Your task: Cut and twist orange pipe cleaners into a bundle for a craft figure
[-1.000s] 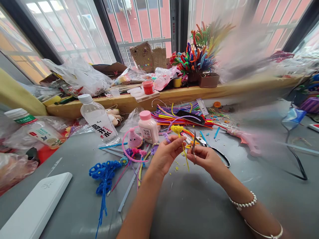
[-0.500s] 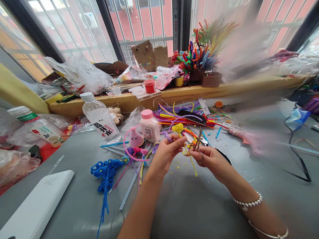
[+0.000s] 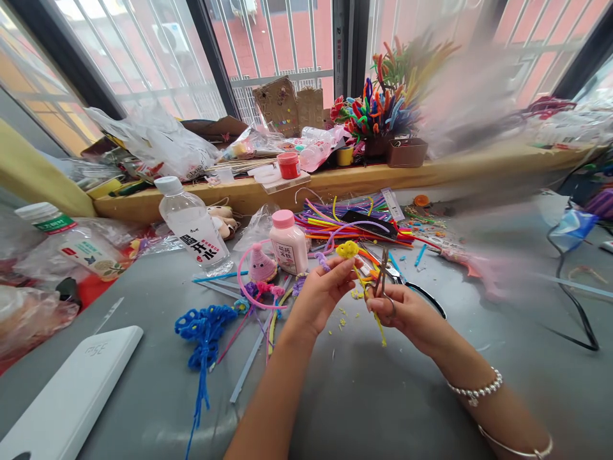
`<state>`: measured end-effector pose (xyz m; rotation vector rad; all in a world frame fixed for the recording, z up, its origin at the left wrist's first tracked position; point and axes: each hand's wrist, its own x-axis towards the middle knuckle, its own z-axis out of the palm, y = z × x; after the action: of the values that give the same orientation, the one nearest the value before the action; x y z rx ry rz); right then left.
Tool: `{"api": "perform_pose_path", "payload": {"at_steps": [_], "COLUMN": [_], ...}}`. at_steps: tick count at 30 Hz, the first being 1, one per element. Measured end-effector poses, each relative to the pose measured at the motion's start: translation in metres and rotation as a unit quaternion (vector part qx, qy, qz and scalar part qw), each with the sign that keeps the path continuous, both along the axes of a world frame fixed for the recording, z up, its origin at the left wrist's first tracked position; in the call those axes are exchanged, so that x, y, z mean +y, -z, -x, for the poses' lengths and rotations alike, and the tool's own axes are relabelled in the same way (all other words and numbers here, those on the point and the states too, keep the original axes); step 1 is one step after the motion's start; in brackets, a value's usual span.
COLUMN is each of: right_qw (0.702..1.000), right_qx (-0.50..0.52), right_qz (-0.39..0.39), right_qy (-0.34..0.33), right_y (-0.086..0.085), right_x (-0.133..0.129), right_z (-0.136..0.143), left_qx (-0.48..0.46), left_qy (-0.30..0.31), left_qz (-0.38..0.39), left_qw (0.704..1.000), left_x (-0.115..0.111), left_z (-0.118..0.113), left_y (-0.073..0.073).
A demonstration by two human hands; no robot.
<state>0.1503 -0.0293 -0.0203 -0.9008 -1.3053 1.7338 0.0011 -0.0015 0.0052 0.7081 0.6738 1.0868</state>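
Observation:
Between the thumb and fingers of my left hand [image 3: 330, 287] is pinched a yellow pipe-cleaner flower [image 3: 348, 249]. Its thin yellow stem slants down to the right, passing beside my right hand. Small scissors [image 3: 382, 273] sit in my right hand [image 3: 407, 314], blades pointing up and fingers closed round the handles. Yellow clippings [image 3: 341, 321] lie on the grey table below. Left of my hands are a blue pipe-cleaner piece [image 3: 205, 333], a pink crocheted cone figure [image 3: 262, 263] and a pink headband [image 3: 244, 281].
Behind my hands lie a heap of coloured pipe cleaners [image 3: 330, 220] and a pink-capped bottle [image 3: 288, 246]. A clear water bottle [image 3: 194, 227] and a white power bank [image 3: 81, 390] are at left. A black cable [image 3: 569, 306] crosses the right side, partly behind a blur.
The yellow flower has turned in my left fingers, and its stem has swung slightly right. My right hand and the scissors have shifted a little lower and to the right.

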Motion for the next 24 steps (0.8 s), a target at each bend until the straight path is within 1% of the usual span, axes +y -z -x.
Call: {"api": "perform_pose_path", "payload": {"at_steps": [4, 7, 11, 14, 17, 20, 24], "right_qw": [0.999, 0.995, 0.982, 0.971, 0.960, 0.953, 0.940], "right_qx": [-0.031, -0.088, -0.117, -0.117, -0.121, -0.130, -0.142], "right_qz": [-0.005, -0.049, -0.134, -0.172, -0.193, -0.201, -0.237], "right_qy": [-0.007, -0.019, -0.068, -0.116, -0.165, -0.184, -0.200], "right_y": [0.002, 0.002, 0.001, 0.000, -0.002, -0.004, -0.006], "right_x": [-0.001, -0.001, 0.001, 0.001, 0.000, -0.002, -0.003], "right_z": [-0.001, 0.000, 0.001, 0.002, 0.002, 0.001, 0.000], "left_qx": [-0.017, -0.024, -0.028, -0.022, -0.017, -0.017, -0.018], "left_qy": [0.020, 0.011, -0.003, -0.004, 0.013, 0.024, 0.021], "left_qz": [0.000, 0.004, -0.004, -0.014, -0.021, -0.023, -0.018], "left_qw": [1.000, 1.000, 1.000, 1.000, 1.000, 0.999, 0.999], "left_x": [0.000, 0.001, 0.002, 0.002, 0.001, 0.000, 0.000], "left_z": [0.002, 0.004, 0.008, 0.010, 0.010, 0.010, 0.011], "left_y": [0.002, 0.002, 0.000, -0.002, -0.002, -0.003, -0.003]}}
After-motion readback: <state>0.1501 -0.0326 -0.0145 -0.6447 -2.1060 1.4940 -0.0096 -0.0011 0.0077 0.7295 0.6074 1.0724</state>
